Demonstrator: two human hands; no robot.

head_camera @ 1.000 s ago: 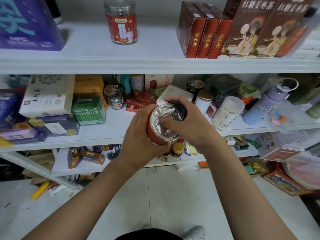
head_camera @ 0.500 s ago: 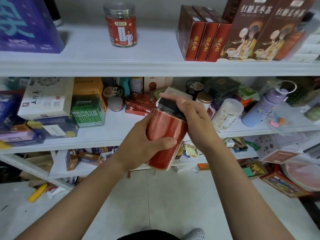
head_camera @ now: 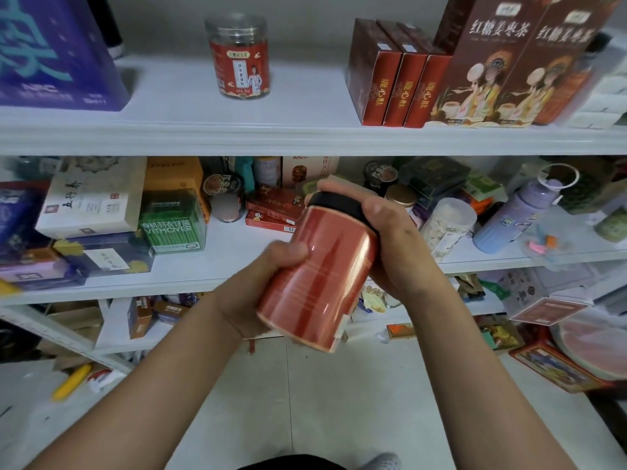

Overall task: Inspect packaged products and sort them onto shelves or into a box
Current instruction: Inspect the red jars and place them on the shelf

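Note:
I hold a red canister with gold bands and a black lid in front of the white shelves, tilted with its lid up and away from me. My left hand grips the lower body from the left, thumb across the front. My right hand wraps the black lid and upper right side, fingers curled over the top. The canister's base points down toward the floor.
The top shelf carries a clear jar with a red label, red boxes and a purple box. The middle shelf is crowded with boxes, jars and a lilac bottle. Tins and packets lie on the floor at right.
A second ago the canister's foil-sealed end faced me; both hands have since turned it so that its red side faces me and the black lid points up.

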